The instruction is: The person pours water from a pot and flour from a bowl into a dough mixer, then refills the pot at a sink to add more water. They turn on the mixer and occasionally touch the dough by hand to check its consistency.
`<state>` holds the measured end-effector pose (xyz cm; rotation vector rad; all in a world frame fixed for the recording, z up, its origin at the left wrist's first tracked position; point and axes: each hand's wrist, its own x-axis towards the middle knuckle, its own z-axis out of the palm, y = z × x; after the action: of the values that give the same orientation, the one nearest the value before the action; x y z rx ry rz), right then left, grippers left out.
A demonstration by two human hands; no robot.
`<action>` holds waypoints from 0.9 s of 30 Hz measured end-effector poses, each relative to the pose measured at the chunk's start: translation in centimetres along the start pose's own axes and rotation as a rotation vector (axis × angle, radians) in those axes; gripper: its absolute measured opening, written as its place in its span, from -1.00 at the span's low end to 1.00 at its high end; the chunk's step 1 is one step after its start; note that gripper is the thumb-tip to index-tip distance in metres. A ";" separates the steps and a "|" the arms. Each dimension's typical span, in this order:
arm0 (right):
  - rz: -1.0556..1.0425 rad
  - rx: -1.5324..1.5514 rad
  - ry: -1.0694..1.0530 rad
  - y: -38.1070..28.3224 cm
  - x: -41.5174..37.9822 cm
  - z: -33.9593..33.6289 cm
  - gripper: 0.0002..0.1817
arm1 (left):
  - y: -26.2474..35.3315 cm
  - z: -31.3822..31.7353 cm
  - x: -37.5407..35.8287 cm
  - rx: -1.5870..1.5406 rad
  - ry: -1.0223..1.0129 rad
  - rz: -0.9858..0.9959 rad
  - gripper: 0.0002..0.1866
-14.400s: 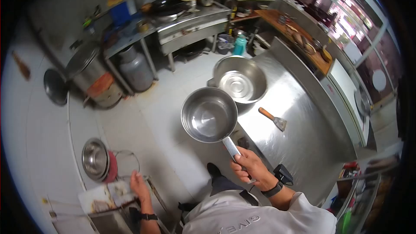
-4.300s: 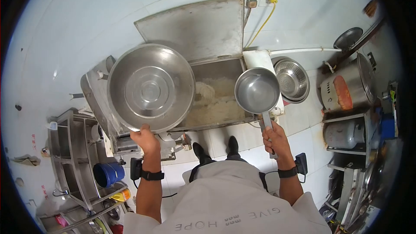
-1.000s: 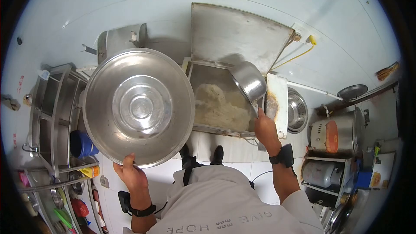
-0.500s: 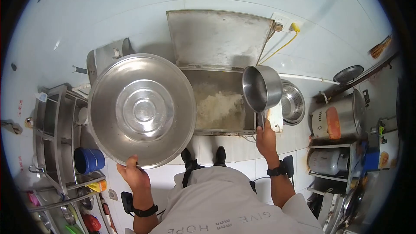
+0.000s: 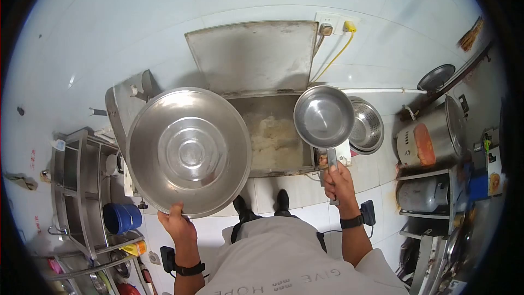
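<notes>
My left hand (image 5: pixel 179 227) is closed on the near rim of a wide, shallow steel basin (image 5: pixel 238 154). The basin's inside faces me, and only a glossy ringed bottom shows in it. With my right hand (image 5: pixel 339 186) I grip the handle of a steel saucepan (image 5: pixel 324 116), its round inside turned up toward me. Between basin and pan lies an open rectangular metal tank (image 5: pixel 275 164) holding cloudy water (image 5: pixel 273 131). The tank's lid (image 5: pixel 248 57) leans against the wall behind. The basin covers the tank's left part, and the pan covers its right edge.
A perforated steel colander (image 5: pixel 367 125) sits right of the saucepan. On the right stand a large pot (image 5: pixel 406 145) and a gas cylinder (image 5: pixel 423 194). At left are a metal rack (image 5: pixel 84 186) and a blue bucket (image 5: pixel 121 218). A yellow cable (image 5: pixel 338 57) runs from the wall socket.
The saucepan has turned from tilted sideways to facing me. The basin sits slightly lower and further right in view. White churning in the tank's water has calmed, and the view has shifted a little.
</notes>
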<state>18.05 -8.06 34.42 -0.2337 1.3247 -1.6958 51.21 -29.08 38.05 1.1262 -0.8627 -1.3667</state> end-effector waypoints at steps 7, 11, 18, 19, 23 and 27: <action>-0.041 0.037 -0.048 -0.3 -0.8 -2.1 -0.65 | -0.5 1.0 -1.8 0.032 -0.015 -0.023 -0.46; -0.025 0.037 -0.047 -0.4 -1.1 -3.1 -0.67 | -0.8 1.8 -2.8 0.043 0.006 -0.020 -0.46; -0.007 -0.015 -0.040 -1.0 -1.5 -4.1 -0.67 | -1.6 1.8 -3.9 0.069 -0.018 -0.019 -0.44; -0.002 -0.015 -0.046 -1.2 -1.6 -4.2 -0.67 | -1.6 2.2 -4.3 0.058 0.006 -0.021 -0.45; 0.031 -0.025 -0.038 -1.5 -1.7 -4.4 -0.64 | -1.9 2.2 -5.2 0.070 0.021 -0.039 -0.47; 0.054 -0.060 -0.009 -1.5 -1.2 -4.3 -0.64 | -1.6 2.4 -6.5 0.095 0.213 -0.058 -0.48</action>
<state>15.12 -4.38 34.36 -0.2383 1.3647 -1.6097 48.05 -22.73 38.16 1.3528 -0.7510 -1.2360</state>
